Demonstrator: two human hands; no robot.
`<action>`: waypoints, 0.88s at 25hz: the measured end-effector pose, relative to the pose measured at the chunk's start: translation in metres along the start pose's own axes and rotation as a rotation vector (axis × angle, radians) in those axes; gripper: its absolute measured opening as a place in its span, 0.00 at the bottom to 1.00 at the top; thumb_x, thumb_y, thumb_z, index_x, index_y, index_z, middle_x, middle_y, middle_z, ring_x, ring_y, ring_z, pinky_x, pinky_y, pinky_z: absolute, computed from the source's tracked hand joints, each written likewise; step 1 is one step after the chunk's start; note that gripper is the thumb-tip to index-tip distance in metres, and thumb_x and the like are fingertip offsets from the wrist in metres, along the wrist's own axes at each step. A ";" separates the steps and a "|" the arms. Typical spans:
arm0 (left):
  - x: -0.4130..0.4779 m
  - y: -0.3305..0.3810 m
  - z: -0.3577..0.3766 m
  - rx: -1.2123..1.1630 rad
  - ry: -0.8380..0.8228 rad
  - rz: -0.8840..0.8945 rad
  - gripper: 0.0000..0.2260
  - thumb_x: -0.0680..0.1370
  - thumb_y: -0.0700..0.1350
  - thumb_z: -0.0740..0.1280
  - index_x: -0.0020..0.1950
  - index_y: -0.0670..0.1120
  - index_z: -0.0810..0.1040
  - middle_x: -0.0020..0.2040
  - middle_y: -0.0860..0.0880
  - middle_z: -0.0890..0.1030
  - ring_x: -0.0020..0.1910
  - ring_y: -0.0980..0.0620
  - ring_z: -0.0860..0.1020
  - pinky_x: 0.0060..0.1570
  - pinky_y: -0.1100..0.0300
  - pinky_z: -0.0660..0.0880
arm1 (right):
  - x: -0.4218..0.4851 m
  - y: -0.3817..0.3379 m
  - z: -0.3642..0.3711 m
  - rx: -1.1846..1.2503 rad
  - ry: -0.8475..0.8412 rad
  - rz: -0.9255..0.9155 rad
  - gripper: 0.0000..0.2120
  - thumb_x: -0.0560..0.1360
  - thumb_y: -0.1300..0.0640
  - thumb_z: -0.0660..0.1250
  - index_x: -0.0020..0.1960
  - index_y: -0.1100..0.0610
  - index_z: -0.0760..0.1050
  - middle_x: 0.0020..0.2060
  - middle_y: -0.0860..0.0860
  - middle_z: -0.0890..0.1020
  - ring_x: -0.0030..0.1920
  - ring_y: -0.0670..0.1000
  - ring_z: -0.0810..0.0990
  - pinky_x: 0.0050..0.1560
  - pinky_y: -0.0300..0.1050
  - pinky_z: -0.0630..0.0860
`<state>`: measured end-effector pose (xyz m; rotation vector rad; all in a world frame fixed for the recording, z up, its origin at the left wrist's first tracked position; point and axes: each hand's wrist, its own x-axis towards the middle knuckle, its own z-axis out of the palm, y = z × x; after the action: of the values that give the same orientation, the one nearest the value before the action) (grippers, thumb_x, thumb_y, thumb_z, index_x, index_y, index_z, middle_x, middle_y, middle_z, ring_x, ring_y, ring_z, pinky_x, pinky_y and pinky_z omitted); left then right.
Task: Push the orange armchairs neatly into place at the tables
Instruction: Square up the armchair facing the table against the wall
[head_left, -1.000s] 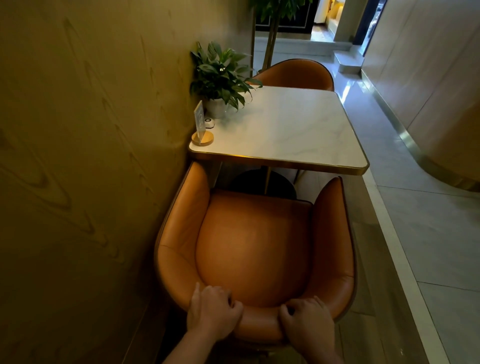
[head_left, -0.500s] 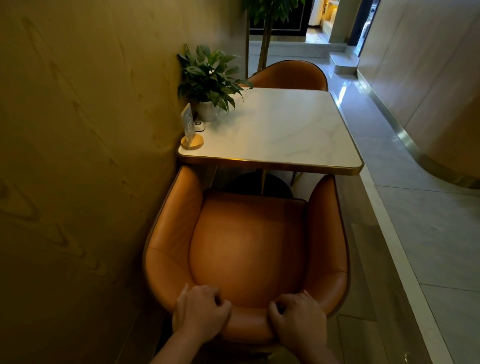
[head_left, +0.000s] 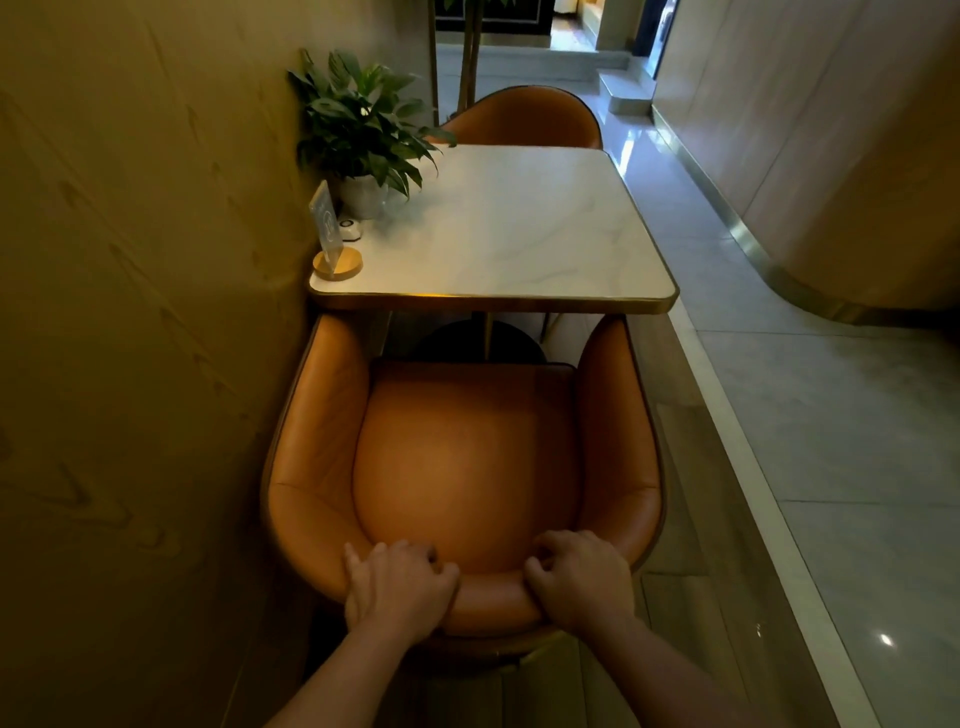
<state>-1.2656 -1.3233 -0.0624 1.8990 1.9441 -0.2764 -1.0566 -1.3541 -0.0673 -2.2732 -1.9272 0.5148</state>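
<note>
An orange armchair (head_left: 467, 457) stands in front of me, facing a square white marble table (head_left: 519, 234) with a gold rim. Its two armrest tips reach the table's near edge. My left hand (head_left: 397, 584) grips the top of the backrest left of centre, and my right hand (head_left: 579, 577) grips it right of centre. A second orange armchair (head_left: 524, 119) sits at the table's far side, only its backrest showing above the tabletop.
A wood-panelled wall (head_left: 145, 312) runs close along the left. On the table's left side stand a potted plant (head_left: 358, 135), a small sign on a round wooden base (head_left: 335, 249) and a white call button (head_left: 349, 228). A tiled aisle (head_left: 831, 441) lies to the right.
The armchair has slid forward toward the table with both hands still on its backrest; its armrests now meet the table's edge and it looks squarer to the table.
</note>
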 end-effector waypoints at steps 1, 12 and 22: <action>0.001 0.001 0.001 0.003 0.014 -0.001 0.22 0.78 0.62 0.54 0.62 0.55 0.80 0.59 0.53 0.81 0.61 0.50 0.75 0.74 0.37 0.51 | 0.001 0.000 -0.001 0.006 0.003 -0.005 0.19 0.75 0.38 0.56 0.53 0.47 0.80 0.48 0.43 0.82 0.49 0.45 0.77 0.49 0.44 0.75; 0.015 -0.037 -0.014 -0.086 -0.046 0.116 0.21 0.81 0.63 0.53 0.64 0.57 0.78 0.56 0.54 0.80 0.60 0.52 0.75 0.74 0.39 0.50 | 0.004 0.008 -0.003 0.008 0.028 -0.044 0.18 0.78 0.39 0.59 0.59 0.46 0.81 0.54 0.45 0.82 0.55 0.46 0.78 0.55 0.45 0.74; 0.028 -0.043 -0.011 -0.130 0.048 0.094 0.19 0.78 0.63 0.58 0.60 0.57 0.80 0.53 0.58 0.81 0.59 0.55 0.75 0.75 0.36 0.47 | 0.019 0.018 0.004 -0.018 0.031 -0.048 0.19 0.77 0.37 0.57 0.59 0.43 0.79 0.55 0.38 0.81 0.57 0.42 0.76 0.53 0.43 0.74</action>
<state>-1.3097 -1.2954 -0.0699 1.9209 1.8485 -0.0760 -1.0383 -1.3392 -0.0804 -2.2265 -1.9740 0.4553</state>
